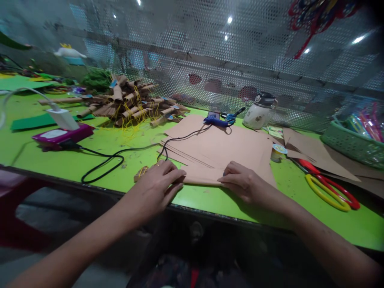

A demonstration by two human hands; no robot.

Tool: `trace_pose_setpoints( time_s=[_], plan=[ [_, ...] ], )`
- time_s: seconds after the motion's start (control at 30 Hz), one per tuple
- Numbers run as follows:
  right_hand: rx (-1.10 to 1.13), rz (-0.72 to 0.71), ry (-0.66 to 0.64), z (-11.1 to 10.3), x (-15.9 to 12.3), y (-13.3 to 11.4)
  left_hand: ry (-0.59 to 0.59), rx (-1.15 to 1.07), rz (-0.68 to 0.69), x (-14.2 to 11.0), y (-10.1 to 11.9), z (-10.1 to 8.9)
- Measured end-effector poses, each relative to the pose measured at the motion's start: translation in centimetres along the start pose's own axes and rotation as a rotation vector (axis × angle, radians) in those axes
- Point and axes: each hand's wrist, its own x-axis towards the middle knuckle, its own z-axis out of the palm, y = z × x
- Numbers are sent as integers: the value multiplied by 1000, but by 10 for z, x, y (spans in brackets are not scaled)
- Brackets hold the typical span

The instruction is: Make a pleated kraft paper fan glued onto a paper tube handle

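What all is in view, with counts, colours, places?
Brown sheets: several, brown, mid-table
Paper rolls: many, brown, back left
Green sheets: at least two, green, left
Power strip: one, purple, left
Charger: one, white, on power strip
Cord: unclear count, black, left to middle
Tool: one, blue, sheets' far edge
Jug: one, white, back right
Round container: one, yellowish, right of sheets
Scissors: one pair, red and yellow, right
Basket: one, green, far right
Ornament: one, red and blue, top right
Table: one, lime, centre
Screen: one, grey, back
Left hand: one, sheets' near edge
Right hand: one, sheets' near edge
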Motion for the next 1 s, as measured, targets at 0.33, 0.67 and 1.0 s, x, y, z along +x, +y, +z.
trace_pose_setpoints(
  time_s=[0.33, 0.67, 1.0],
  plan=[
    [6, -44, -34, -2, 6, 12, -26, 186, -47, 7, 6, 2],
    [-334, -70, 95, 5, 0, 0, -114, 98, 159, 15, -20, 8],
    [-50, -39, 59, 2, 2, 22, -90, -10, 80, 15, -16, 6]
  ],
)
